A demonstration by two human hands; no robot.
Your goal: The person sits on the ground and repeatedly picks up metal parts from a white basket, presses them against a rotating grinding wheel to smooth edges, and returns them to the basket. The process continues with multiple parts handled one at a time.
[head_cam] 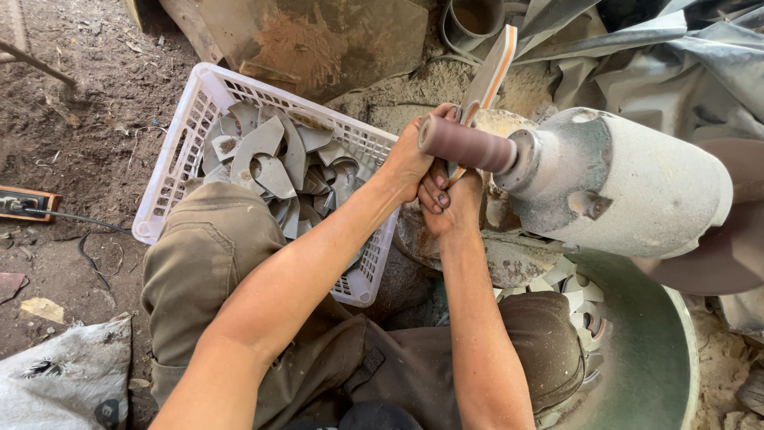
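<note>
Metal blade (492,73) gripped by both hands (434,179) beneath sanding drum (465,143).

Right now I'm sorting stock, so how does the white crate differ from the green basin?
The white crate is rectangular with slotted walls; the green basin is round and solid. The crate lies by the left knee, heaped with grey cut metal pieces; the basin, by the right knee, holds paler pieces. Both sit on the dirt floor.
</note>
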